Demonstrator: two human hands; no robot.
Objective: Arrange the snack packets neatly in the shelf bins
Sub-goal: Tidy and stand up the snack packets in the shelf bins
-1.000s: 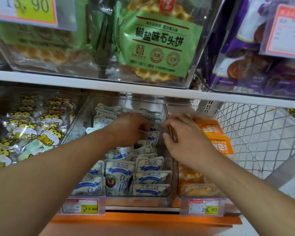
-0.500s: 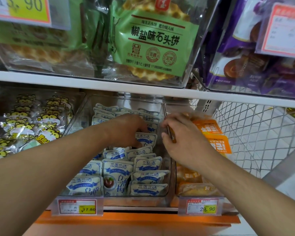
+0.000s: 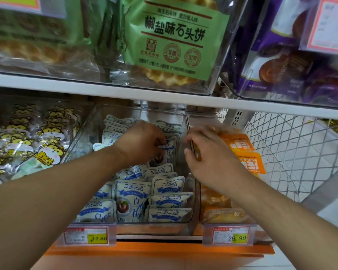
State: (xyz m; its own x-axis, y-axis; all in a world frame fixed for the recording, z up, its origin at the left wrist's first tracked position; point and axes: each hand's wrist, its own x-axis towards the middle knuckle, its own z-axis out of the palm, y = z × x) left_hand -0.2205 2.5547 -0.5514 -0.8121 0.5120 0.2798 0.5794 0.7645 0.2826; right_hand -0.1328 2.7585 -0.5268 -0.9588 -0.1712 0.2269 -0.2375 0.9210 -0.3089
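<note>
A head-worn camera looks down at a shop shelf where a person's two bare arms reach into clear plastic bins. The left hand is curled into the middle bin, its fingertips pinching the top edge of one white-and-blue snack packet partway back in the rows. The other white-and-blue packets stand in overlapping rows from the front of this bin to the back — some upright, some leaning. The right hand is half closed over the clear wall dividing the middle bin from the bin on its right, fingers bent over the rim; it seems to steady that wall, not to hold a packet. Just beside it, in the right bin, sit orange packets. Yellow price labels hang along the bins' front edge.

The step appears to be straightening one packet within its row. Doing it well likely means lifting it by the top seam, setting it upright with its print facing forward, and keeping the neighbouring rows from toppling — the right hand bracing the bin helps.
</note>
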